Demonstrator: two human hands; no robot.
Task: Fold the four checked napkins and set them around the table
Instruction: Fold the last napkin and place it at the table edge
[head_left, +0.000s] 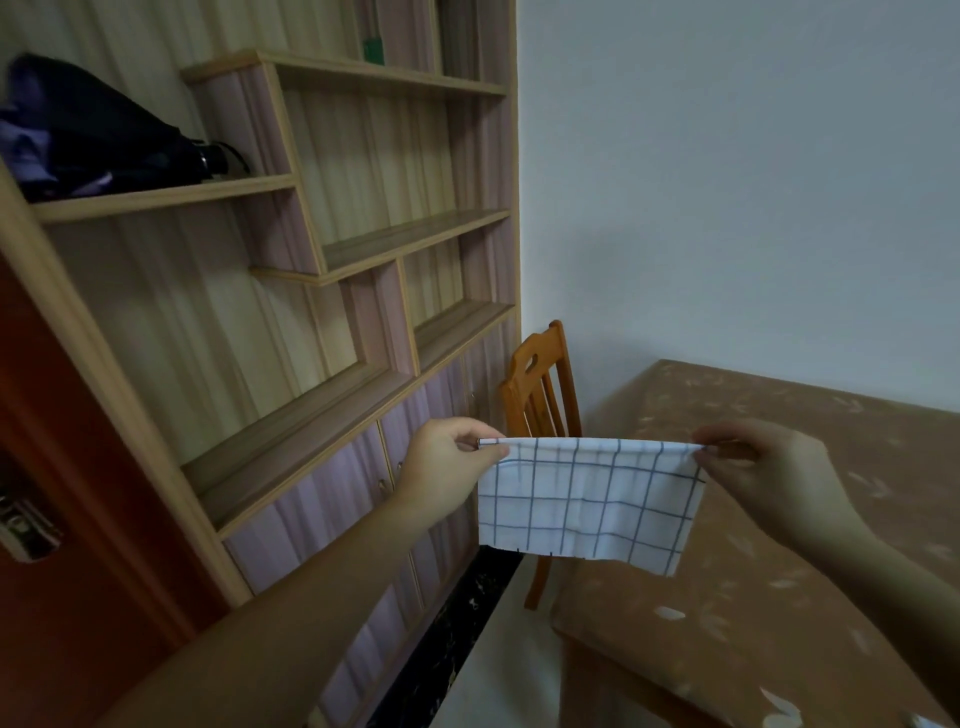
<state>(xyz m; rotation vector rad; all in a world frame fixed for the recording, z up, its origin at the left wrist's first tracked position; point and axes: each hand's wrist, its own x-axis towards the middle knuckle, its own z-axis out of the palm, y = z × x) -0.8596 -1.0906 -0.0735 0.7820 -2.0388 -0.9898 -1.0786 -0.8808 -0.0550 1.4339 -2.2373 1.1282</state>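
A white napkin with a dark checked pattern hangs in the air, folded over along its top edge, in front of the table's near left corner. My left hand pinches its top left corner. My right hand pinches its top right corner. The cloth is stretched level between them and its lower edge hangs free. The table wears a brown patterned cover and fills the lower right. No other napkin shows in view.
A wooden chair stands at the table's far left side, against the wall. A tall shelf unit with cabinet doors fills the left; a dark bag lies on an upper shelf. A red door is at far left.
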